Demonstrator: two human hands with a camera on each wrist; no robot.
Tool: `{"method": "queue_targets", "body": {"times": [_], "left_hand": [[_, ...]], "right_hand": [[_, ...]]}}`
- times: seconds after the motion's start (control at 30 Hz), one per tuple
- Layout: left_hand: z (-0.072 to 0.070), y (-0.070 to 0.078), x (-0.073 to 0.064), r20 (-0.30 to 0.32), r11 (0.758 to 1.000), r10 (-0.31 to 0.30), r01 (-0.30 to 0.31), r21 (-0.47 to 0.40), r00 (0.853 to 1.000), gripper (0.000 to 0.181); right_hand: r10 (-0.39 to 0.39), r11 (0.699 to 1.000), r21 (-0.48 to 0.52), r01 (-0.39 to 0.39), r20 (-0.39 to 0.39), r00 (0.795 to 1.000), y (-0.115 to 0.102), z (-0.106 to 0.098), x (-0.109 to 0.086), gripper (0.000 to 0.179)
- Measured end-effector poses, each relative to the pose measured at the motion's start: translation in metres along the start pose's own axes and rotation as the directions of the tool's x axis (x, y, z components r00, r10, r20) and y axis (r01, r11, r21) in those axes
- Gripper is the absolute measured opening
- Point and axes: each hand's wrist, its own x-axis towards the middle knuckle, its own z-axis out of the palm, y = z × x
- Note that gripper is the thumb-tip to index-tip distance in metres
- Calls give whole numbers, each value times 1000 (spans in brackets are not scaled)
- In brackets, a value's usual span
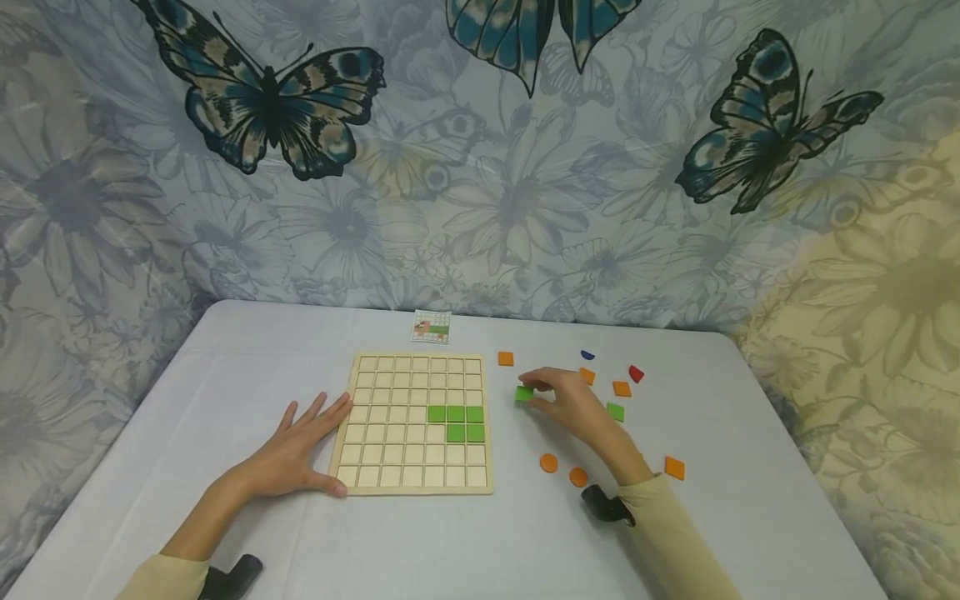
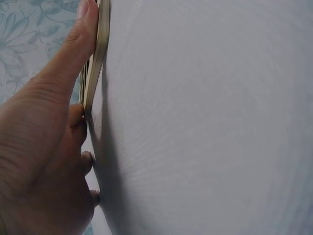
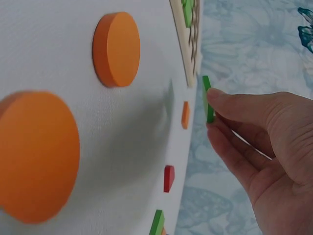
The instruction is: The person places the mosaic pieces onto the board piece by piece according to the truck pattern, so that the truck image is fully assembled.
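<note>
A wooden grid board [image 1: 397, 486] lies on the white table, with several green square tiles [image 1: 455, 414] set in cells at its right side. My left hand [image 1: 296, 454] rests against the board's left edge, fingers spread; in the left wrist view the thumb [image 2: 73, 46] lies along the wooden rim. Right of the board, my right hand [image 1: 562, 400] pinches a green square tile [image 1: 523, 393] between thumb and fingers. The right wrist view shows this tile [image 3: 208, 99] edge-on, held above the table.
Loose pieces lie around the right hand: orange squares [image 1: 622, 388], orange discs [image 1: 549, 462], a green square [image 1: 616, 412], a red piece [image 1: 636, 373], a blue half-round [image 1: 587, 355] and an orange diamond [image 1: 674, 467]. A small picture card [image 1: 431, 327] lies behind the board.
</note>
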Motion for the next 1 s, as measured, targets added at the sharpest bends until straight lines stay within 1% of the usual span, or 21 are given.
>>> {"method": "queue_targets", "body": {"times": [0.17,0.27,0.43,0.57,0.73,1.0], "left_hand": [[1,0,0,-4,1000,10,-10,4,1000,125],[0,0,0,-4,1000,11,-11,7,1000,125],[-2,2,0,3,1000,5,-5,-3,1000,125],[-1,0,0,6,1000,-1,1,-2,1000,125],[1,-2,-1,2,1000,-5,5,3,1000,125],[1,0,-1,-19,1000,8,-9,-8,1000,124]], "right_hand": [[-18,1000,18,18,25,1000,-5,5,3,37],[-42,999,23,41,41,998,-10,9,7,37],[-80,996,32,79,38,996,-19,14,14,37],[-105,994,35,104,47,993,-24,20,17,37],[-139,989,62,136,51,989,-28,27,21,37],[-150,987,76,145,72,986,-36,36,27,35]]}}
